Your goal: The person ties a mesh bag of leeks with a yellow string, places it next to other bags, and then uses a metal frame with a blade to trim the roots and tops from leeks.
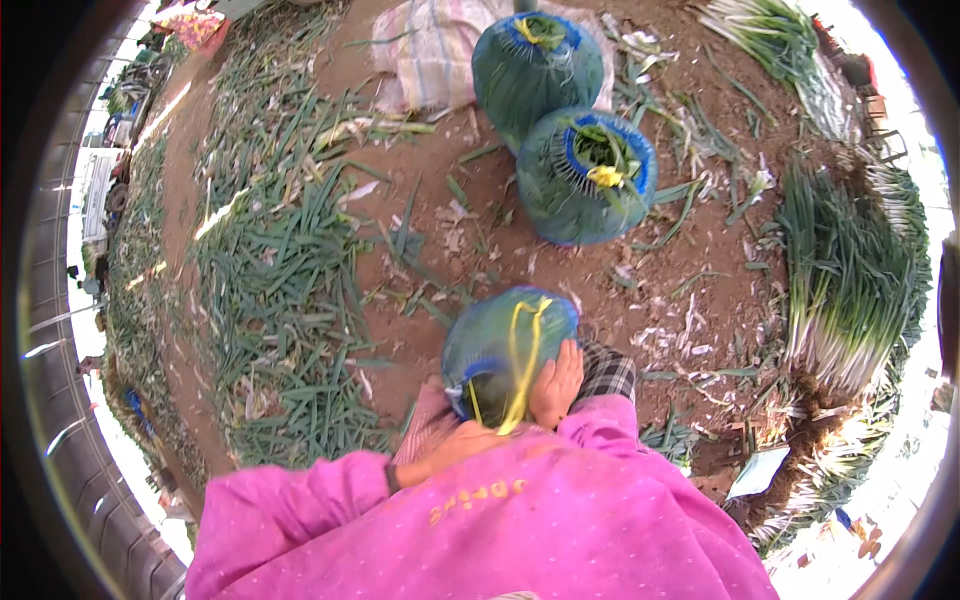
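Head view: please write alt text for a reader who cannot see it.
The person's right hand rests on a green net bag with yellow cord; the left hand is near its blue-edged end. Two more filled bags stand beyond, cut leaves lie scattered left, and green onions are piled right.

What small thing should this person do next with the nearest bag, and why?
Perhaps draw the yellow cord snug with the left hand: it loops loosely over the green mesh bag, whose mouth looks open, and the right hand already rests against its side.

bright daylight, blown-out rim, fisheye-bent edges
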### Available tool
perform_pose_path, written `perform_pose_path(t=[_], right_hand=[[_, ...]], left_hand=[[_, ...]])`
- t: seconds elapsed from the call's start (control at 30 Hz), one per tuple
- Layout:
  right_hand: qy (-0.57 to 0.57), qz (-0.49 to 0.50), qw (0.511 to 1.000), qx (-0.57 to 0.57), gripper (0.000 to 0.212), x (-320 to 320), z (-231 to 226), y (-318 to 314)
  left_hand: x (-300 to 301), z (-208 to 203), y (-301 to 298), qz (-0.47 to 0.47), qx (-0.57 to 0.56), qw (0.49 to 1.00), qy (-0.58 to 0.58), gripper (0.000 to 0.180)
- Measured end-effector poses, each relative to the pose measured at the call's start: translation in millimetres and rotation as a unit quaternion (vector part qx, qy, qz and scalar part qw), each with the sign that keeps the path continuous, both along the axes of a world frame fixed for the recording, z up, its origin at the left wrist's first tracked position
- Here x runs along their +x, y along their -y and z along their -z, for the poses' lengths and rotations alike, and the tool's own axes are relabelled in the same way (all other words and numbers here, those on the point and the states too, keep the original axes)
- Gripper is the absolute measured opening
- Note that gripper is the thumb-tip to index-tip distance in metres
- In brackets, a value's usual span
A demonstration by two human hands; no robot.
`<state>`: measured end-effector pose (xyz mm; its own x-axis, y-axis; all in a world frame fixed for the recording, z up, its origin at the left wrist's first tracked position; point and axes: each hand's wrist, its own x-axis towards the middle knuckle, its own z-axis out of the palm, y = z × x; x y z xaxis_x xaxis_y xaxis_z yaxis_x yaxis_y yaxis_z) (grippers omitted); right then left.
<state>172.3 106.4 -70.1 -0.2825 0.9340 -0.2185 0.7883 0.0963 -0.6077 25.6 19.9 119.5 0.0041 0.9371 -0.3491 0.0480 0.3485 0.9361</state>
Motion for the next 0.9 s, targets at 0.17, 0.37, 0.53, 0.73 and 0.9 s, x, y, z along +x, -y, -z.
perform_pose_path(t=[0.17,0.37,0.53,0.73,0.9], right_hand=[[-0.015,-0.005,1.0,-0.025,0.051,15.3,0.9,-13.2],[-0.175,-0.366,0.9,-0.16,0.027,-12.1,-106.1,-61.7],[-0.329,-0.21,0.788,-0.477,0.022,-53.0,-82.7,-5.6],[-0.356,-0.074,0.812,-0.457,0.039,-21.3,-103.7,-29.3],[-0.251,-0.017,0.855,-0.453,0.042,-6.2,-101.1,-40.7]], left_hand=[[9.8,23.5,0.4,0.043,-0.099,0.953,0.283,0.034],[-25.9,-22.0,-25.3,0.21,-0.116,0.971,0.011,0.033],[-36.4,-33.4,-64.8,0.165,0.241,0.94,-0.177,0.026],[-68.4,54.4,-75.4,0.189,0.05,0.975,-0.109,0.035],[-49.8,107.6,-64.0,0.234,0.033,0.971,-0.042,0.033]])
